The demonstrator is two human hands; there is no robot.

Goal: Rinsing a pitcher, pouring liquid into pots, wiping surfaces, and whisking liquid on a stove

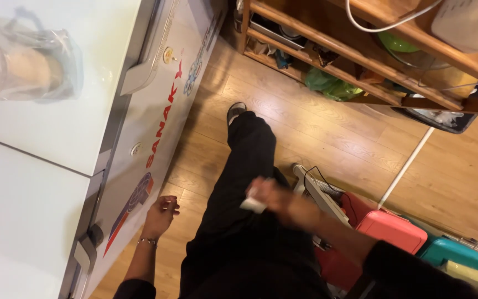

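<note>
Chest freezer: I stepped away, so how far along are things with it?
Done: nothing visibly; both chest freezer lids sit closed, a plastic-wrapped bundle on top. In hand: the right hand, blurred, grips a small white object; the left hand hangs empty beside the freezer's front. Left: opening it.

Left hand: hangs low beside the white chest freezer, close to its front wall but not touching. Fingers loosely curled, palm turned inward, nothing in it. Bracelet at the wrist; dark sleeve ends at the forearm.

Right hand: farther from the freezer, across the body over the thigh, blurred. Fingers closed around a small white object. Forearm bare, angled in from lower right, dark sleeve pushed up near the elbow.
</note>
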